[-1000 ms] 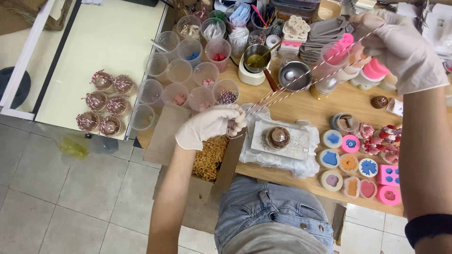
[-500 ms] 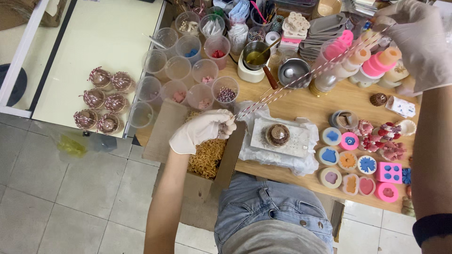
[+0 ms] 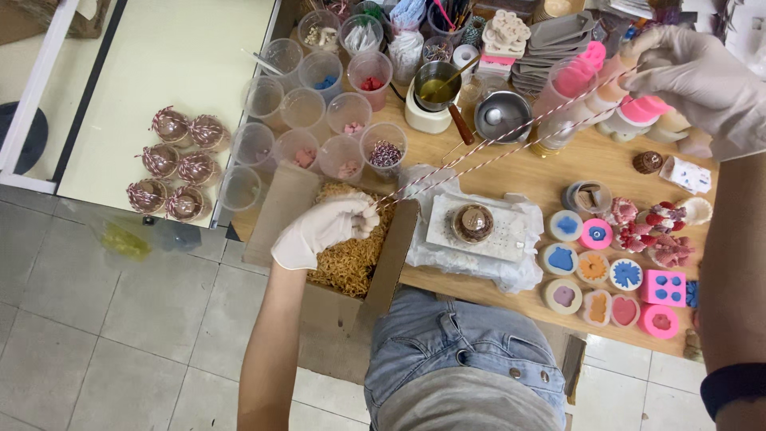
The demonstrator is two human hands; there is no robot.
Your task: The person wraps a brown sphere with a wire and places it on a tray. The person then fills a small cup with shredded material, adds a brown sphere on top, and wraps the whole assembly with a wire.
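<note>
Starting at the left of the wrapped round piece (image 3: 472,223) on its white pad, we have our left hand (image 3: 325,230) pinched on the near end of the red-and-white twine (image 3: 511,136), just over the open box of shredded filler (image 3: 351,255). The twine's long axis climbs up and to the right, passing behind the wrapped piece (well clear of it). Our right hand (image 3: 694,76) grips the far end, and our left hand is the nearer to the wrapped piece.
</note>
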